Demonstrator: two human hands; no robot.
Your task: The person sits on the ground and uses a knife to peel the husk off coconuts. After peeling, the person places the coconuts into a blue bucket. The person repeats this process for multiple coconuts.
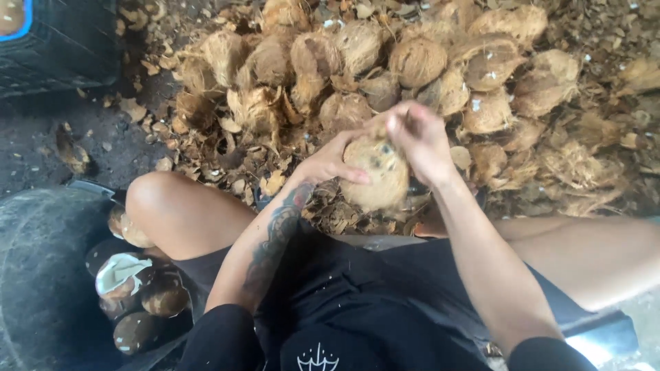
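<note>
Seated person's left hand [328, 163] cups a husked coconut [377, 175]; right hand [419, 141] grips its top, before a coconut pile [385, 69].

No packages, labels, signs or screens are in view. The closest thing to a container is a dark crate [58, 41] with a ribbed wall and a blue rim, in the top left corner on the ground. A small white printed emblem [317, 359] sits on the black clothing at the bottom edge.
</note>
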